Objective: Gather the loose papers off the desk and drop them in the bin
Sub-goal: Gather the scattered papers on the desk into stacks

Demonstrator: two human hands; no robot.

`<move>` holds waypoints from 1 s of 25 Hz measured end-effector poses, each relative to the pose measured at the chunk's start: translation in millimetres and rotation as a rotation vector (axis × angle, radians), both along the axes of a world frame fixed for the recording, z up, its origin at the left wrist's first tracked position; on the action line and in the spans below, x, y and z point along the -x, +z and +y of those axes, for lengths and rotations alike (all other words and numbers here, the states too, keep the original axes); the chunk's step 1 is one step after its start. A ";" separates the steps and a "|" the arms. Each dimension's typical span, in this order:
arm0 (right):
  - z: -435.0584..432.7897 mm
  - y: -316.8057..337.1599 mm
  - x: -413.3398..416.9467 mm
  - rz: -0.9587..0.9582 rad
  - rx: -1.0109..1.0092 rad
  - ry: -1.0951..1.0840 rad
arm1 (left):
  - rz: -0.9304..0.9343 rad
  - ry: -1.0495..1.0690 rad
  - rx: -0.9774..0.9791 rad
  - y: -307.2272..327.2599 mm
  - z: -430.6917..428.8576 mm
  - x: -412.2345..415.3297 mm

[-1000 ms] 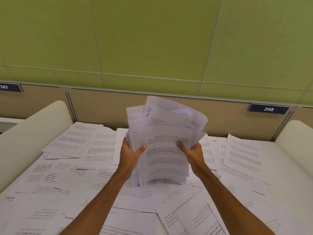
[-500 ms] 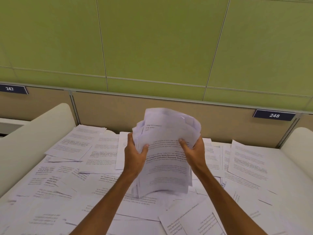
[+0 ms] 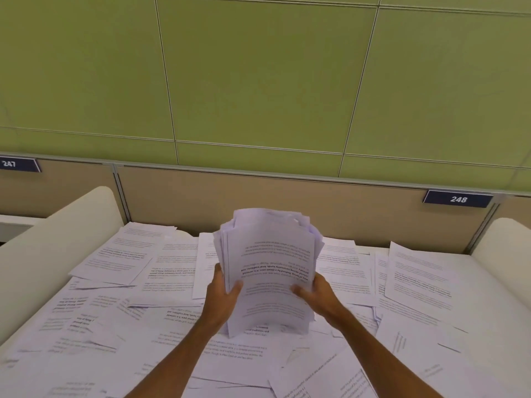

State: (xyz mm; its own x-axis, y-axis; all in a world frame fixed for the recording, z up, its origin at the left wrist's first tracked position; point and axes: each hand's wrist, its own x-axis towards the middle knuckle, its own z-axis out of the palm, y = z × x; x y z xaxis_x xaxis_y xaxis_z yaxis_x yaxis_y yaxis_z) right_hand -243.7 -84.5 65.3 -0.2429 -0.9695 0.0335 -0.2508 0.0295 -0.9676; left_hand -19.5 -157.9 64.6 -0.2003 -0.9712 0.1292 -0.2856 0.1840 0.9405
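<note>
A thick stack of printed white papers stands upright on its lower edge in the middle of the desk. My left hand grips its left side and my right hand grips its right side, thumbs on the front sheet. Many loose printed sheets lie scattered flat over the white desk all around the stack. No bin is in view.
A tan partition with number plates 247 and 248 closes the back of the desk under a green wall. Cream rounded side dividers stand at the left and right.
The ragged bundle has been squared into a neater stack and lowered, its bottom edge now down on the desk sheets. Both hands slid lower along its sides.
</note>
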 end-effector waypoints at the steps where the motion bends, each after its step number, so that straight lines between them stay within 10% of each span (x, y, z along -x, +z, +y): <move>1: -0.9 -5.4 -0.5 -0.004 -0.006 -0.025 | 0.006 -0.032 0.027 -3.2 -0.1 -1.5; 9: 6.5 16.2 22.2 -0.145 0.049 -0.109 | 0.292 -0.368 -0.332 23.1 -26.9 -9.6; 16: 54.2 -13.7 51.1 -0.406 -0.420 -0.122 | 0.253 -0.542 -0.789 -21.6 5.6 -2.8; 25: 149.5 -31.7 71.2 -0.179 -0.434 -0.423 | 0.188 -0.561 -0.850 -62.1 54.0 7.2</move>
State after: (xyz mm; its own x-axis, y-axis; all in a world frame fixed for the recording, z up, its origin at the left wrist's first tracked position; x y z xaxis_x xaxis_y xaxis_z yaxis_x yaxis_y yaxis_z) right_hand -314.9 65.0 33.6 -0.5733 -0.7046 -0.4183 0.0329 0.4903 -0.8710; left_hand -26.7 -103.8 2.4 -0.6995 -0.5297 -0.4798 -0.1991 -0.5003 0.8427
